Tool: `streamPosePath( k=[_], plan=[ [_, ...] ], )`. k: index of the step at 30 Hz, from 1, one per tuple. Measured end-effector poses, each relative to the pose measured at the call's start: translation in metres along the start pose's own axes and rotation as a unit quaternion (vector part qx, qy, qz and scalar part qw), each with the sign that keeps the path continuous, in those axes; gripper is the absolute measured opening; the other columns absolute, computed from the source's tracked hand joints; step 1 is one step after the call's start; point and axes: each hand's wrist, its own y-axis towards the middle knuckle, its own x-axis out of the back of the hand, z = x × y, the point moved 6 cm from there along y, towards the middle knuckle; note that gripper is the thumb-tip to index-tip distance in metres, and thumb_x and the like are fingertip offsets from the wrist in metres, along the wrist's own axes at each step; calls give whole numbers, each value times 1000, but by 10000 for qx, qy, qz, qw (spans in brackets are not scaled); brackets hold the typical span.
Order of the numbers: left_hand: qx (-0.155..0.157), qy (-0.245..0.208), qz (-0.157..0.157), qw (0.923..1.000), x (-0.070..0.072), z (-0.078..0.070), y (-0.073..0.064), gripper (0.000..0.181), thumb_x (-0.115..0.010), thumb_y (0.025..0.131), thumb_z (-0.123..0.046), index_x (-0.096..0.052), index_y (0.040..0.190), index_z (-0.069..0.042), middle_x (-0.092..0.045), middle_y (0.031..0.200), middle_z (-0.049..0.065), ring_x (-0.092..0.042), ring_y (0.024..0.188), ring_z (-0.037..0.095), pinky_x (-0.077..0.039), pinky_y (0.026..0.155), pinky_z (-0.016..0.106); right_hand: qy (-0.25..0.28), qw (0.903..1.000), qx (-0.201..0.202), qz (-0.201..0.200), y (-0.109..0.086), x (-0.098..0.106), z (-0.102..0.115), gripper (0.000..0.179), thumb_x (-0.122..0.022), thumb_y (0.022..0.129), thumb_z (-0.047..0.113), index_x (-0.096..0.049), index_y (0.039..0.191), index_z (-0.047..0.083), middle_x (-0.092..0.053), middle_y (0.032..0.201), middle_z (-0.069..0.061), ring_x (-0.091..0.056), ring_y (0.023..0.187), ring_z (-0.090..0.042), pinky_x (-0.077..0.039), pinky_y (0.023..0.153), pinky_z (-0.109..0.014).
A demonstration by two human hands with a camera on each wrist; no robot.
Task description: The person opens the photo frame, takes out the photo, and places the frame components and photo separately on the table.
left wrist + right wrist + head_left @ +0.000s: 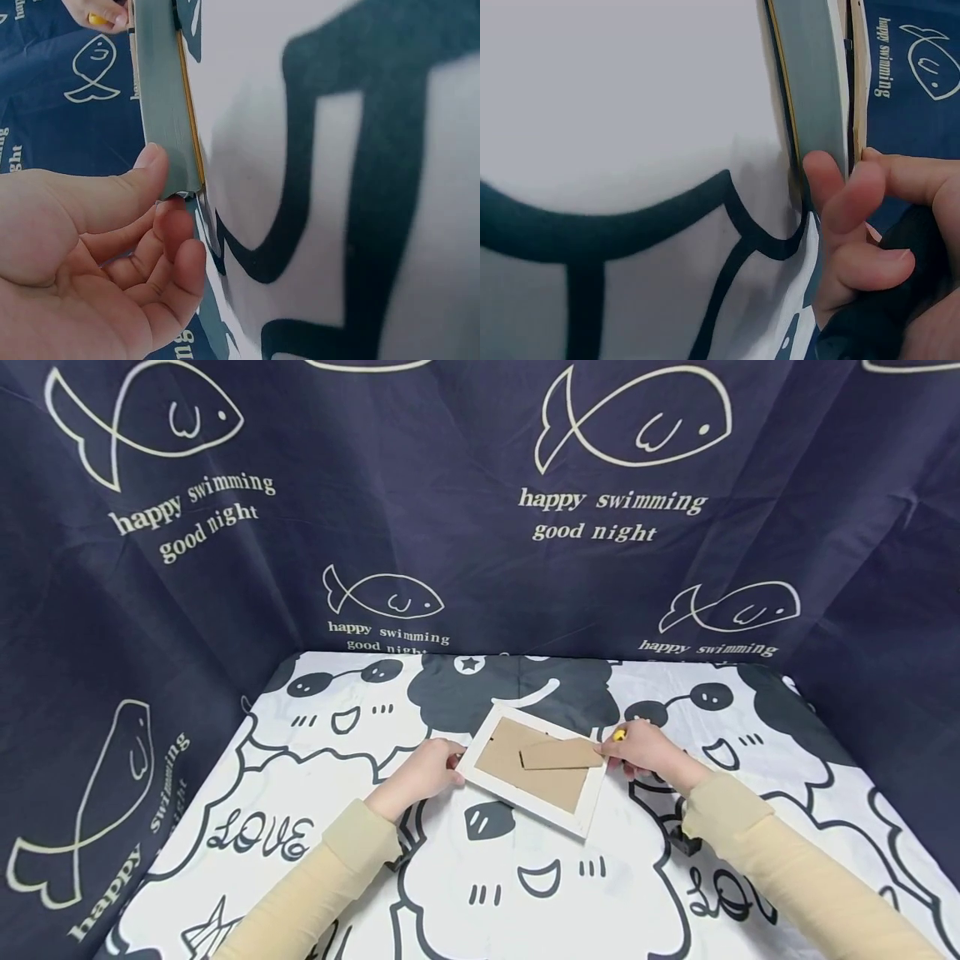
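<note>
A white picture frame (527,802) lies face down at a slant, its brown backing board (501,756) upward. A brown cardboard stand leg (558,755) angles across the back toward the right edge. My left hand (431,768) pinches the left corner between thumb and fingers; in the left wrist view the thumb (154,161) presses the frame's side. At the opposite edge my right hand (647,747) grips the frame, thumb by the stand leg's end. A yellow-ended object (619,735) sits in that hand; a dark part (915,255) shows along the palm.
Under the frame spreads a white cloth (600,902) printed with black cartoon sheep and lettering. Dark blue curtains (480,510) with fish drawings hang behind and at both sides of the table.
</note>
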Motion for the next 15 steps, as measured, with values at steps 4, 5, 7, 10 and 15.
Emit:
streamPosePath(
  k=[4, 5, 7, 10, 15],
  plan=[
    [-25, -34, -19, 10000, 2, 1, 2, 38, -75, 76, -9, -67, 113, -1, -59, 74, 0, -51, 67, 13, -44, 60, 24, 234, 9996, -94, 95, -4, -2, -3, 25, -66, 86, 27, -64, 79, 3, -65, 57, -4, -47, 37, -10, -34, 38, -22],
    [-10, -61, -14, 10000, 3, 1, 2, 38, -75, 76, -8, -67, 112, 0, -59, 74, 1, -51, 67, 13, -44, 60, 24, 279, 9995, -108, 115, -4, -2, -4, 24, -66, 86, 26, -65, 80, 3, -65, 58, -4, -47, 36, -10, -34, 37, -21],
    [-21, -53, -22, 10000, 4, 1, 3, 36, -75, 76, -7, -67, 111, 0, -59, 75, 1, -51, 68, 13, -44, 61, 25, 361, 9992, -133, 139, -6, -3, -4, 24, -67, 86, 26, -64, 82, 2, -66, 60, -4, -47, 36, -10, -33, 37, -21],
    [-72, 15, -38, 10000, 5, 2, 5, 36, -75, 76, -5, -67, 110, 2, -59, 75, 2, -51, 68, 13, -44, 62, 25, 471, 9986, -170, 140, -8, -3, -5, 24, -67, 86, 25, -63, 85, 2, -67, 62, -3, -48, 37, -10, -33, 37, -21],
    [-81, 91, 5, 9999, 5, 3, 7, 36, -75, 77, -6, -67, 111, 1, -59, 75, 2, -50, 69, 14, -44, 61, 24, 585, 9981, -149, 132, -12, -4, -5, 25, -67, 85, 24, -61, 86, 0, -68, 63, -3, -51, 38, -10, -34, 37, -21]
  ],
)
